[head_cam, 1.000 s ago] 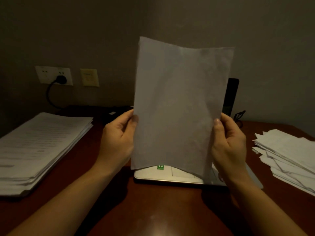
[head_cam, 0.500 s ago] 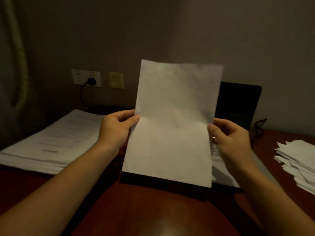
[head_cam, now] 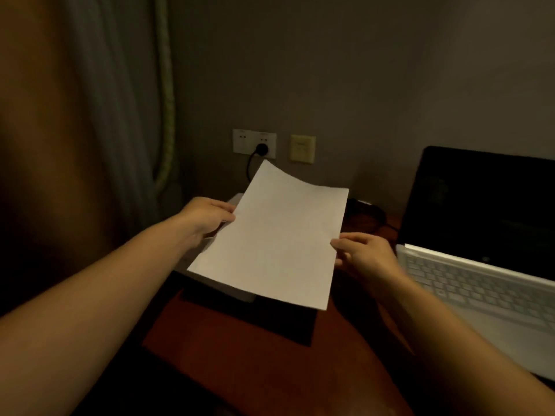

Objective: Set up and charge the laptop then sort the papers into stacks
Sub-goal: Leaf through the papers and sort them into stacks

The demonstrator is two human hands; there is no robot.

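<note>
A single blank sheet of paper is held in the air above the left part of the counter, tilted so that its far edge is higher than its near edge. The far edge is slightly curved. The sheet is gripped at both long edges. Its left edge is pinched by the left hand, with the thumb on top and the fingers curled beneath. Its right edge is pinched by the right hand, between the thumb and the curled fingers. Both bare forearms are stretched out from the near side of the scene.

Under the sheet, a stack of papers is seen on the counter; most of it is hidden by the sheet, and only its near edge and a far corner are shown. A dark shadow is cast on the reddish-brown counter just near of the stack.

To the right, the laptop is set open on the counter, with a dark screen and a pale keyboard. It is cut off by the right border.

On the far wall, a white socket panel is mounted, and a black plug is inserted in it; its cable is led down behind the sheet. A yellowish wall plate is fixed just right of the panel. A curtain is hung at the left.
</note>
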